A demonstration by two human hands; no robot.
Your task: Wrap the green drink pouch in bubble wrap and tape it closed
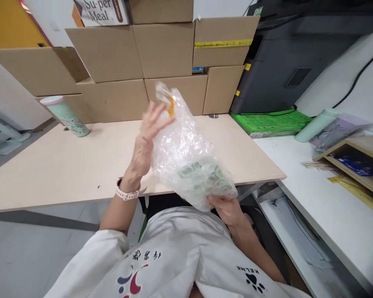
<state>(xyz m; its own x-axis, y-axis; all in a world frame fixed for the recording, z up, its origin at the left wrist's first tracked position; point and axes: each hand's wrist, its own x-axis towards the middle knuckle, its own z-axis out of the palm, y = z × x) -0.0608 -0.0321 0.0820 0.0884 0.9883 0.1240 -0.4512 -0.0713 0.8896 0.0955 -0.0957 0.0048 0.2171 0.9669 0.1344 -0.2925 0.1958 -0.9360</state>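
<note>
A crumpled clear plastic bag (186, 149) is held up in front of me, above the near edge of a pale wooden desk (65, 161). Something green and white shows through its lower part. My left hand (147, 138), with a pale watch strap on its wrist, is raised against the bag's upper left side; its fingers are spread and blurred, touching the plastic near an orange bit at the top. My right hand (226, 207) grips the bag from underneath. My white shirt fills the bottom of the view.
A mint green tumbler (66, 116) stands at the desk's back left. Stacked cardboard boxes (136, 62) line the back. At right sit a dark printer (292, 62), a green tray (270, 123), a white side desk (323, 207) and a wooden shelf (357, 161).
</note>
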